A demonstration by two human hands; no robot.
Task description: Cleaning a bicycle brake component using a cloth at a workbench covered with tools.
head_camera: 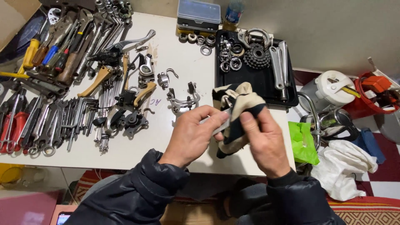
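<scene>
- Head view, centre of the frame: the left hand (pixel 192 135) pinches one end of a slim silver metal part (pixel 220 126), while the right hand (pixel 261 139) clenches a cream and black cloth rag (pixel 236 109) wrapped over its other end; the step in hand looks like rubbing the part clean.
- Both hands hover just above the white table (pixel 175 54)'s near edge; a firm hold at the bare end while the rag slides seems called for.
- Just behind the hands lies a silver brake caliper (pixel 183 99); upper right of centre sits a black tray (pixel 254 77) with a dark toothed sprocket cluster (pixel 256 55), rings and cranks.
- Left of the frame: spread wrenches, hex keys, pliers (pixel 12 123) and screwdrivers; a green plastic bag (pixel 303 142) hangs at the right edge; nothing blocks the hands.
</scene>
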